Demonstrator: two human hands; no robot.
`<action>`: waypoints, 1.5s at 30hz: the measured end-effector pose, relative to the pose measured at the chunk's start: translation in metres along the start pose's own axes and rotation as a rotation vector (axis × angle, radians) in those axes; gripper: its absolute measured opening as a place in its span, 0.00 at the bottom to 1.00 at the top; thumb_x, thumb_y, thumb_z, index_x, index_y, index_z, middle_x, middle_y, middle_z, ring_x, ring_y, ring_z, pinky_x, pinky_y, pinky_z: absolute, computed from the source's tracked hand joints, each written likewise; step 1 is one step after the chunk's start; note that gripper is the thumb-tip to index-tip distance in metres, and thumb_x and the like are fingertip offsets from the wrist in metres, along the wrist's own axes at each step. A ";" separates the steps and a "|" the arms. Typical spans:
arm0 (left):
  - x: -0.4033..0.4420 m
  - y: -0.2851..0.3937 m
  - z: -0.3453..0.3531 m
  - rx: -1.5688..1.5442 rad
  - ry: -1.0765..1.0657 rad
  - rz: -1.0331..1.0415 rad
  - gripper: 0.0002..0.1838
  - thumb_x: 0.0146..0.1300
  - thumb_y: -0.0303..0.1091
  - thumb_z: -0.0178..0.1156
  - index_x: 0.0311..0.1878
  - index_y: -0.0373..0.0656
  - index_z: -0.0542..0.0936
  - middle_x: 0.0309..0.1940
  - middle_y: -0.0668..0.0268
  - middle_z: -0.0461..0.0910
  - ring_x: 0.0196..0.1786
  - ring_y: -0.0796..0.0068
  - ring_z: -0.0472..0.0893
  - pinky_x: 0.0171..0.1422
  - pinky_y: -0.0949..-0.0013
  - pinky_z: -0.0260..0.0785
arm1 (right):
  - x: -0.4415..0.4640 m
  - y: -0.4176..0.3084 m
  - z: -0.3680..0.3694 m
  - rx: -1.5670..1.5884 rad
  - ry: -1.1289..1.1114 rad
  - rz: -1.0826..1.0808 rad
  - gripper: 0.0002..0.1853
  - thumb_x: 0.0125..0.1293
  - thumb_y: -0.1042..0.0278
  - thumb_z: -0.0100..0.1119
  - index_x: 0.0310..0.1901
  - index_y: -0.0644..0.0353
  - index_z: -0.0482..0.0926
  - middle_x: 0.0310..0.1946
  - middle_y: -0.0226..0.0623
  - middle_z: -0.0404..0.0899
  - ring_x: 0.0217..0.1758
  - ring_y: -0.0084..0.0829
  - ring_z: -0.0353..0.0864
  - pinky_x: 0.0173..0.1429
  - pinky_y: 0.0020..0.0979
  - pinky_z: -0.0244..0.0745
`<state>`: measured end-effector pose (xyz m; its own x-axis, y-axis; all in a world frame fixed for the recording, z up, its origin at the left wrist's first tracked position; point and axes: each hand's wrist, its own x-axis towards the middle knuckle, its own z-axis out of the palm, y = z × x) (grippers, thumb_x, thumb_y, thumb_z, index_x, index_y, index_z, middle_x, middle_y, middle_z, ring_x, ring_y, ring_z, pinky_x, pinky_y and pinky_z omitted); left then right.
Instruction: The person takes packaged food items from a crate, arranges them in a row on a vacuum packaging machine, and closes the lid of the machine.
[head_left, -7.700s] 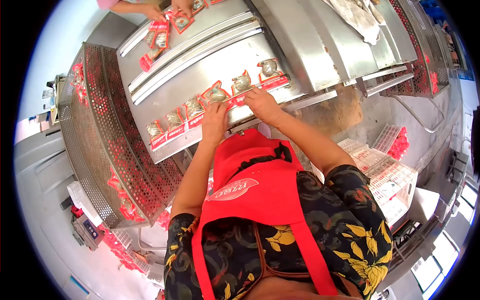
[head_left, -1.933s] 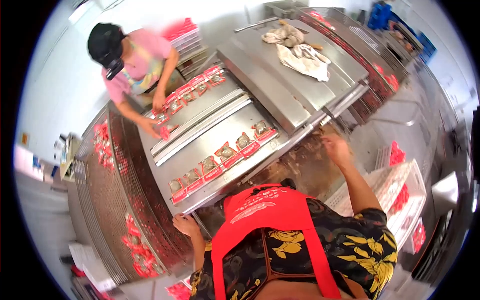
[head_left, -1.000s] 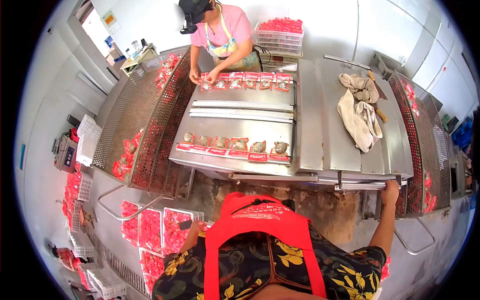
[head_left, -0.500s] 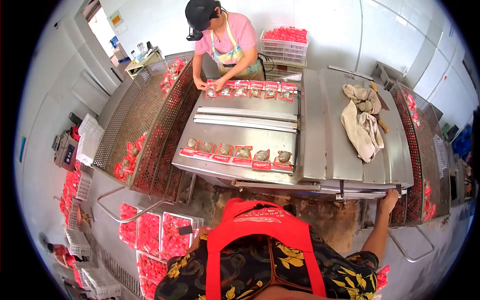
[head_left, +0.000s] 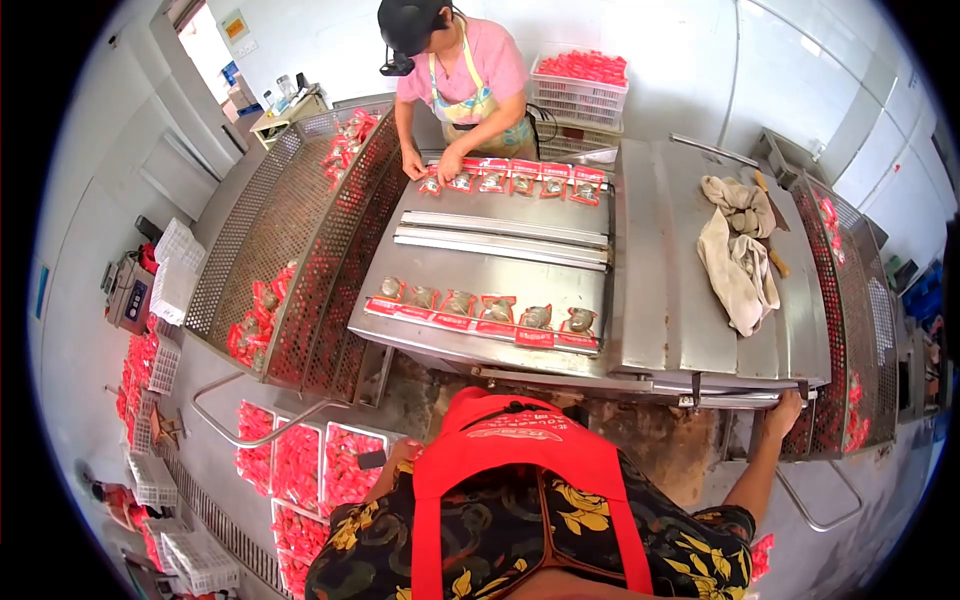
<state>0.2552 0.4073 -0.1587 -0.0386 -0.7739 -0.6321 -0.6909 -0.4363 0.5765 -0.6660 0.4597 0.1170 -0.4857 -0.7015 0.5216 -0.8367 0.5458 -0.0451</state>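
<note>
My right hand [head_left: 783,412] is closed around the right end of a metal bar [head_left: 740,401] along the front of the steel machine. My left hand [head_left: 404,450] hangs low by my left side, mostly hidden by the arm, and its fingers cannot be made out; a small dark flat object [head_left: 372,459] shows beside it. Several red-and-clear packets [head_left: 497,309] lie in a row along the near edge of the steel work surface [head_left: 450,262], to the left of my right hand. The machine's metal lid [head_left: 660,300] stands beside them on the right.
Across the machine, a co-worker [head_left: 470,90] handles the leftmost packet of the far row [head_left: 522,183]. Cloths [head_left: 738,270] and a wooden-handled tool lie on the lid. Perforated metal bins [head_left: 265,240] flank the machine. Crates of red packets [head_left: 297,465] stand on the floor at left.
My hands have left the near row of packets, and my right hand has moved right and taken hold of the bar. The view has turned and widened. The co-worker has worked along the far row.
</note>
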 end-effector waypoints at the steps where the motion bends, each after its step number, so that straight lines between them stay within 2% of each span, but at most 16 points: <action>1: 0.001 0.000 -0.001 -0.002 -0.003 -0.002 0.13 0.54 0.39 0.67 0.41 0.45 0.85 0.38 0.66 0.85 0.43 0.69 0.82 0.50 0.61 0.73 | 0.000 0.001 0.002 0.003 -0.001 -0.001 0.15 0.43 0.82 0.61 0.37 0.62 0.75 0.42 0.45 0.74 0.53 0.51 0.71 0.62 0.46 0.65; 6: 0.005 -0.001 -0.010 0.026 0.007 0.007 0.13 0.54 0.40 0.66 0.41 0.46 0.85 0.40 0.67 0.85 0.45 0.68 0.82 0.52 0.61 0.73 | 0.001 -0.001 -0.002 -0.045 -0.066 0.037 0.10 0.48 0.80 0.57 0.35 0.62 0.74 0.41 0.45 0.74 0.52 0.51 0.71 0.61 0.45 0.66; 15: 0.021 -0.010 -0.013 0.151 -0.037 0.075 0.14 0.53 0.41 0.65 0.42 0.47 0.84 0.42 0.68 0.85 0.49 0.67 0.82 0.56 0.59 0.72 | 0.001 -0.003 -0.005 -0.058 0.020 -0.070 0.08 0.51 0.80 0.55 0.35 0.63 0.74 0.36 0.46 0.72 0.45 0.52 0.70 0.54 0.46 0.66; 18: 0.038 -0.025 -0.009 0.511 -0.104 0.331 0.15 0.53 0.41 0.65 0.43 0.47 0.84 0.43 0.68 0.85 0.50 0.66 0.82 0.58 0.59 0.71 | 0.002 -0.004 -0.006 -0.057 0.015 -0.068 0.08 0.51 0.80 0.55 0.35 0.63 0.73 0.36 0.46 0.71 0.45 0.51 0.70 0.54 0.46 0.66; 19: 0.051 -0.037 -0.006 0.763 -0.115 0.533 0.15 0.53 0.41 0.65 0.43 0.48 0.84 0.43 0.68 0.85 0.51 0.66 0.82 0.58 0.59 0.71 | 0.002 -0.003 -0.004 -0.069 0.006 -0.053 0.07 0.51 0.80 0.56 0.34 0.63 0.73 0.36 0.46 0.72 0.46 0.51 0.70 0.54 0.46 0.66; 21: 0.029 -0.011 -0.011 0.343 -0.071 0.217 0.13 0.54 0.40 0.65 0.42 0.47 0.84 0.42 0.68 0.85 0.49 0.66 0.83 0.56 0.59 0.73 | 0.001 0.005 0.003 -0.062 -0.003 -0.043 0.08 0.50 0.81 0.56 0.34 0.63 0.73 0.36 0.45 0.72 0.46 0.51 0.70 0.54 0.46 0.67; 22: 0.018 0.008 -0.015 0.206 -0.039 0.128 0.13 0.54 0.40 0.66 0.41 0.47 0.85 0.41 0.67 0.85 0.48 0.67 0.83 0.55 0.59 0.73 | 0.000 0.008 0.005 -0.055 -0.008 -0.035 0.08 0.49 0.81 0.57 0.33 0.63 0.73 0.36 0.45 0.72 0.47 0.51 0.70 0.55 0.47 0.67; 28: -0.021 0.076 -0.018 0.065 0.055 0.091 0.09 0.56 0.37 0.66 0.39 0.46 0.86 0.37 0.65 0.87 0.42 0.67 0.85 0.48 0.61 0.77 | 0.000 0.008 0.003 -0.046 -0.054 -0.016 0.07 0.51 0.79 0.58 0.33 0.63 0.73 0.37 0.45 0.72 0.48 0.50 0.71 0.57 0.46 0.67; 30: 0.019 0.024 0.007 -0.191 0.008 -0.077 0.07 0.57 0.32 0.66 0.38 0.42 0.86 0.35 0.63 0.87 0.38 0.69 0.85 0.43 0.62 0.77 | -0.001 0.011 0.008 -0.015 0.004 -0.039 0.08 0.50 0.79 0.58 0.33 0.62 0.73 0.37 0.45 0.72 0.48 0.50 0.71 0.56 0.46 0.66; 31: 0.026 0.024 0.013 -0.315 0.000 -0.165 0.07 0.58 0.30 0.65 0.38 0.41 0.86 0.33 0.62 0.87 0.36 0.70 0.85 0.41 0.63 0.77 | 0.001 0.005 0.003 -0.028 0.011 -0.053 0.06 0.51 0.79 0.57 0.32 0.62 0.72 0.36 0.45 0.72 0.47 0.50 0.70 0.55 0.46 0.66; 35: 0.016 0.024 0.015 -0.140 -0.010 -0.077 0.06 0.58 0.30 0.65 0.38 0.41 0.86 0.33 0.62 0.86 0.35 0.70 0.85 0.40 0.64 0.77 | 0.001 0.002 0.000 -0.040 0.002 -0.033 0.05 0.52 0.79 0.55 0.32 0.62 0.72 0.37 0.45 0.71 0.48 0.49 0.70 0.56 0.45 0.66; 45: 0.010 0.050 0.013 -0.063 -0.035 -0.025 0.06 0.58 0.30 0.64 0.37 0.40 0.85 0.31 0.62 0.86 0.33 0.71 0.84 0.38 0.65 0.76 | 0.002 0.000 -0.005 -0.012 0.003 -0.014 0.04 0.55 0.79 0.53 0.33 0.63 0.74 0.36 0.45 0.72 0.48 0.49 0.71 0.57 0.46 0.65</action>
<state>0.2112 0.3834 -0.1430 -0.0476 -0.7462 -0.6640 -0.6452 -0.4845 0.5907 -0.6654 0.4607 0.1222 -0.4733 -0.7078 0.5245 -0.8402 0.5415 -0.0274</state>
